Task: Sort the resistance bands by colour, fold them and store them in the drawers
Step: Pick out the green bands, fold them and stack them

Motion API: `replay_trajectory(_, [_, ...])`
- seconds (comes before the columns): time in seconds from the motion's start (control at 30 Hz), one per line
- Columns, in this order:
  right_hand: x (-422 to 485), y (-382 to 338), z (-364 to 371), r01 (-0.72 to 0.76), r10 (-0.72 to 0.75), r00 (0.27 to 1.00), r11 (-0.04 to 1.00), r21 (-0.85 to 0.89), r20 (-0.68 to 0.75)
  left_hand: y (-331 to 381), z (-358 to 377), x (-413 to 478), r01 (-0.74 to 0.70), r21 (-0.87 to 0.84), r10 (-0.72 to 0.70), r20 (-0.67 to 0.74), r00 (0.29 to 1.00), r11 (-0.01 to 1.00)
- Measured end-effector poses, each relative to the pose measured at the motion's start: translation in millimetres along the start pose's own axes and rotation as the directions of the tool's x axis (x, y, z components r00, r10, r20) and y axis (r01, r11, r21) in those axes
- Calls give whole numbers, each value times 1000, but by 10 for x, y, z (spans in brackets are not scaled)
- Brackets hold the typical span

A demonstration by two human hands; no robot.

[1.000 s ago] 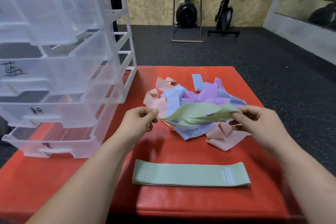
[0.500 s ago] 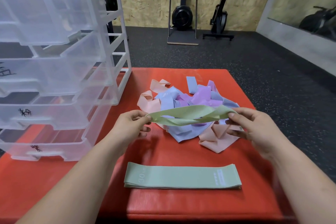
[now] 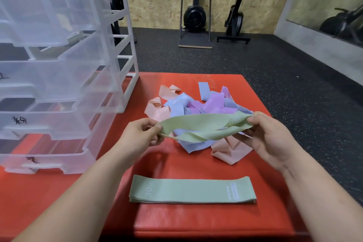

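The green band (image 3: pixel 204 127), judged light, soft and limp, is pinched over the pile (image 3: pixel 196 104) at its 9 o'clock end by the left hand (image 3: pixel 137 135) and at 3 o'clock by the right hand (image 3: pixel 269 139), where it is best held.

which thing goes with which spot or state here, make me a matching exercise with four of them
Things:
1. twisted green band
2. flat green band
3. drawer unit
4. mixed pile of bands

Places or states:
A. stands on the left side of the red mat
B. heaped loose mid-mat
C. pinched between the left hand and the right hand, held up
D. lies flattened near the mat's front edge

Pairs: 1-C, 2-D, 3-A, 4-B
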State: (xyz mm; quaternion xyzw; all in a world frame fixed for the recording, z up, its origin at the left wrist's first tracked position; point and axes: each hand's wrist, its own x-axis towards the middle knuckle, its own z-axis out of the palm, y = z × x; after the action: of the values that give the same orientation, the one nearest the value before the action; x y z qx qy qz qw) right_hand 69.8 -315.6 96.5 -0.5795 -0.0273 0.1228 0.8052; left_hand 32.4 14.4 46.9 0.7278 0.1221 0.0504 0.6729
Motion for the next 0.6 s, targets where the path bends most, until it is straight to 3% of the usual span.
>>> replay_trajectory(0.13, [-10, -21, -59, -2, 1, 1000, 995, -97, -8, 12, -7, -8, 0, 6, 0, -21, 1000, 1000])
replay_trajectory(0.23, [-3, -32, -146, -21, 21, 1000, 997, -72, -3, 38, -4, -21, -7, 12, 7, -28, 1000, 1000])
replay_trajectory(0.4, [13, -2, -128, -19, 3, 990, 993, -120, -139, 78, 46, -49, -49, 27, 51, -51, 997, 998])
replay_trajectory(0.5, [28, 63, -111, 4, -112, 948, 940, -341, -299, 104, 67, -55, -103, 57, 109, -103, 989, 993])
replay_trajectory(0.6, [63, 128, -136, 16, -384, 834, 734, -679, -396, 97, 59, -38, -146, 87, 159, -162, 974, 985])
